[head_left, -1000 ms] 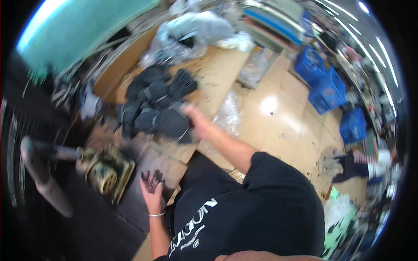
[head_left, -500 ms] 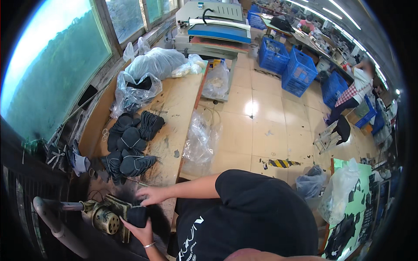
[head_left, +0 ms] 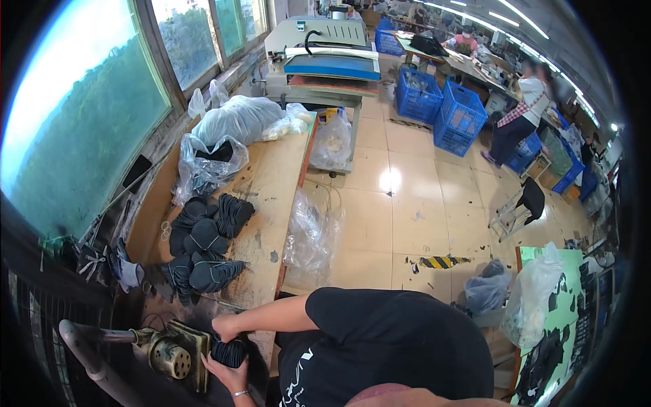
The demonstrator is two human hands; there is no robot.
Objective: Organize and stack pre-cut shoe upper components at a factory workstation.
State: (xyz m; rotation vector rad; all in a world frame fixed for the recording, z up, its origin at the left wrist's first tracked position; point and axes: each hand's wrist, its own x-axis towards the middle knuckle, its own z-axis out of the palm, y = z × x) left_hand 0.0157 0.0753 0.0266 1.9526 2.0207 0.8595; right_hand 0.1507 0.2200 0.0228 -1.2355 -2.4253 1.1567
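My left hand (head_left: 229, 375), with a bracelet at its wrist, grips a stack of black fabric pieces (head_left: 228, 353) from below, its layered edges turned up. At the stack's upper end my right hand (head_left: 225, 327) is closed against it, the fingertips partly hidden. Just left of the hands stands a worn metal machine head with a flat plate (head_left: 198, 353) and a round perforated part (head_left: 171, 359). More black fabric stacks (head_left: 205, 237), several with thin pale bands round them, lie on the wooden table (head_left: 264, 224) beyond my hands.
Clear plastic bags (head_left: 247, 119) sit at the table's far end, before a large press (head_left: 332, 64). A grey bent pipe (head_left: 85, 353) is at lower left. Blue crates (head_left: 461, 115), a stool (head_left: 519, 210) and a co-worker (head_left: 525, 112) are to the right, and a green-topped table (head_left: 569, 285) at lower right.
My right hand has come down onto the stack's upper end. The stack has turned to show its layered edges. The view has shifted slightly, and the co-worker stands farther left, more upright.
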